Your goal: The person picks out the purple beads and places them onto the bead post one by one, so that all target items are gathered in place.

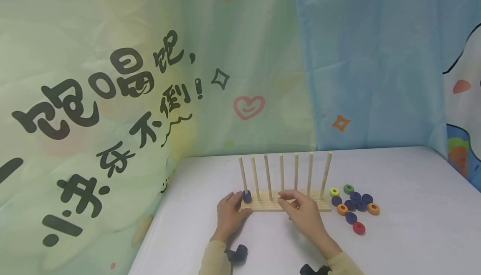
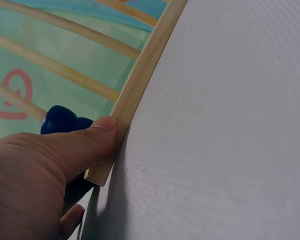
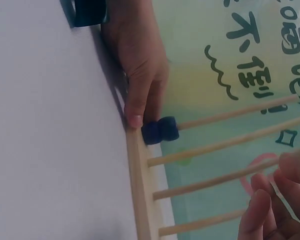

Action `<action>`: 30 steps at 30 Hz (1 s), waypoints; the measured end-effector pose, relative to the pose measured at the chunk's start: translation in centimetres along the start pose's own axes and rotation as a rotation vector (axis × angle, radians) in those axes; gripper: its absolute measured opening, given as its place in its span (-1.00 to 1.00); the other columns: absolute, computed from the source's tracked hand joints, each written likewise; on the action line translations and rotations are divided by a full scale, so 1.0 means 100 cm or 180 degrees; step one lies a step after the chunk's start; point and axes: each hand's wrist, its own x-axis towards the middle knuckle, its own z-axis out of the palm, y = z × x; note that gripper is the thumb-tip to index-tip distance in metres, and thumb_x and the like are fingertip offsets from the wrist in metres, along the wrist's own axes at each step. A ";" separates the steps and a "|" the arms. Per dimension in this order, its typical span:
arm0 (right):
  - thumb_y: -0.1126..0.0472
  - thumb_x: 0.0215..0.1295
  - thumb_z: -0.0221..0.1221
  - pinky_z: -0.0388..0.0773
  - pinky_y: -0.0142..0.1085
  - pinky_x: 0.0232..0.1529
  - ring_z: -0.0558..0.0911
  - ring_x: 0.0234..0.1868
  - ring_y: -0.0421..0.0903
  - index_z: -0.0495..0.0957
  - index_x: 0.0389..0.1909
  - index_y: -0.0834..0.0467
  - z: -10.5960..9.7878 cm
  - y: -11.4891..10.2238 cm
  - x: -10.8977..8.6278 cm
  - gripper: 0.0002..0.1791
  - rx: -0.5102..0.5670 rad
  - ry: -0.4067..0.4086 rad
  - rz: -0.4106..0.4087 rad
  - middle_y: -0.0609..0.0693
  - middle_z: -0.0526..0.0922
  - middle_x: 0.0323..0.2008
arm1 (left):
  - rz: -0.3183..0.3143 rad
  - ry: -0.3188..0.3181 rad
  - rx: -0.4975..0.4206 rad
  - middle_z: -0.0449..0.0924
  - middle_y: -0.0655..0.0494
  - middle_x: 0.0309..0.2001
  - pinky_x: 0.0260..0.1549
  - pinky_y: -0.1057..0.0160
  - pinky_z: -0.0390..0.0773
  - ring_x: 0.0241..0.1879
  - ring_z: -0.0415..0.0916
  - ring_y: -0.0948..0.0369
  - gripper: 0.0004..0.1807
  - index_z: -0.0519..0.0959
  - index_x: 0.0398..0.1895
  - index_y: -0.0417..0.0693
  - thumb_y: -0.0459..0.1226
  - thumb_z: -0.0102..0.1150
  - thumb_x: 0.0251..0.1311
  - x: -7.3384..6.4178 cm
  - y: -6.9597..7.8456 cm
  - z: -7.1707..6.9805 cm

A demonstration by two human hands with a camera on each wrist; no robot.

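Note:
A wooden peg board (image 1: 270,206) with several upright pegs stands on the table. Two dark blue beads (image 3: 160,130) are stacked at the bottom of its leftmost peg. My left hand (image 1: 229,215) grips the board's left end, thumb (image 2: 97,132) against the front edge, the other fingers partly hidden behind. In front of the middle pegs is my right hand (image 1: 302,212), its thumb and fingers loosely bent with a gap between them. No bead shows between the right fingertips (image 3: 257,210).
To the right of the board lie loose beads: a yellow one (image 1: 334,192), a green one (image 1: 348,189), a red one (image 1: 358,227), two orange ones (image 1: 373,208) and several dark blue ones (image 1: 355,196). A printed curtain (image 1: 248,57) hangs behind the white table (image 1: 413,233).

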 end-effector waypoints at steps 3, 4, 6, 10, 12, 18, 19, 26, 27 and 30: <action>0.21 0.22 0.32 0.56 -0.39 -0.59 0.55 -0.51 -0.21 0.67 -0.13 0.06 -0.003 0.008 -0.004 -0.80 -0.0038 0.0044 0.0054 -0.02 0.71 -0.20 | -0.0022 -0.0003 -0.0055 0.56 0.08 0.20 0.36 -0.19 0.06 0.34 0.26 -0.05 -0.36 0.53 0.24 0.05 -0.06 0.41 0.03 0.000 0.001 -0.002; 0.20 0.23 0.32 0.56 -0.40 -0.59 0.55 -0.51 -0.21 0.66 -0.12 0.08 -0.004 0.011 -0.005 -0.80 -0.0051 0.0056 0.0073 -0.01 0.71 -0.20 | -0.0025 -0.0004 -0.0070 0.56 0.08 0.20 0.36 -0.19 0.06 0.34 0.25 -0.05 -0.36 0.53 0.23 0.05 -0.06 0.41 0.03 0.000 0.002 -0.002; 0.20 0.23 0.32 0.56 -0.40 -0.59 0.57 -0.51 -0.19 0.66 -0.12 0.09 -0.006 0.017 -0.007 -0.79 -0.0063 0.0085 0.0135 0.00 0.70 -0.19 | -0.0023 -0.0007 -0.0080 0.56 0.07 0.20 0.36 -0.21 0.06 0.34 0.25 -0.06 -0.37 0.53 0.23 0.05 -0.07 0.41 0.03 -0.001 0.002 -0.003; 0.20 0.24 0.31 0.57 -0.40 -0.57 0.61 -0.48 -0.12 0.65 -0.10 0.11 -0.009 0.028 -0.010 -0.78 -0.0015 0.0112 0.0264 0.04 0.69 -0.16 | -0.0022 -0.0011 -0.0057 0.56 0.07 0.20 0.36 -0.20 0.07 0.34 0.26 -0.06 -0.37 0.53 0.23 0.04 -0.07 0.40 0.03 -0.001 0.002 -0.003; 0.20 0.25 0.30 0.58 -0.40 -0.56 0.63 -0.46 -0.08 0.65 -0.09 0.12 -0.012 0.032 -0.011 -0.77 -0.0010 0.0115 0.0304 0.06 0.69 -0.14 | -0.0018 -0.0003 -0.0051 0.56 0.08 0.20 0.35 -0.20 0.07 0.34 0.26 -0.05 -0.37 0.53 0.23 0.04 -0.07 0.41 0.03 -0.001 0.001 -0.002; 0.14 0.27 0.29 0.59 -0.40 -0.54 0.64 -0.45 -0.10 0.65 -0.04 0.11 -0.022 0.042 -0.015 -0.73 -0.0074 0.0147 0.0374 0.09 0.69 -0.10 | 0.0005 0.0001 -0.0060 0.57 0.07 0.20 0.35 -0.21 0.07 0.34 0.26 -0.06 -0.37 0.53 0.23 0.03 -0.07 0.41 0.03 -0.002 0.002 -0.002; 0.14 0.27 0.29 0.59 -0.40 -0.53 0.63 -0.46 -0.11 0.64 -0.03 0.11 -0.024 0.044 -0.015 -0.73 -0.0084 0.0154 0.0387 0.09 0.69 -0.09 | 0.0000 -0.0002 -0.0061 0.56 0.07 0.20 0.35 -0.21 0.07 0.34 0.26 -0.05 -0.37 0.53 0.23 0.03 -0.07 0.40 0.04 -0.002 0.002 -0.002; 0.07 0.29 0.27 0.59 -0.41 -0.51 0.62 -0.47 -0.10 0.64 -0.03 0.11 -0.034 0.053 -0.020 -0.70 -0.0141 0.0219 0.0464 0.10 0.68 -0.06 | 0.0007 0.0011 -0.0033 0.56 0.07 0.20 0.34 -0.22 0.09 0.34 0.27 -0.06 -0.36 0.53 0.24 0.01 -0.07 0.41 0.03 -0.002 0.002 -0.002; 0.08 0.29 0.27 0.60 -0.41 -0.50 0.62 -0.47 -0.10 0.64 -0.02 0.11 -0.036 0.054 -0.020 -0.70 -0.0138 0.0240 0.0462 0.10 0.68 -0.06 | 0.0014 0.0010 -0.0034 0.56 0.07 0.20 0.35 -0.21 0.08 0.34 0.27 -0.06 -0.36 0.53 0.24 0.01 -0.07 0.41 0.03 -0.002 0.002 -0.001; 0.08 0.29 0.27 0.59 -0.40 -0.51 0.62 -0.50 -0.09 0.64 -0.02 0.11 -0.040 0.059 -0.021 -0.71 -0.0151 0.0308 0.0470 0.09 0.68 -0.08 | 0.0024 0.0009 -0.0030 0.57 0.07 0.20 0.35 -0.20 0.08 0.34 0.27 -0.05 -0.37 0.53 0.23 0.02 -0.07 0.40 0.04 -0.001 0.002 -0.001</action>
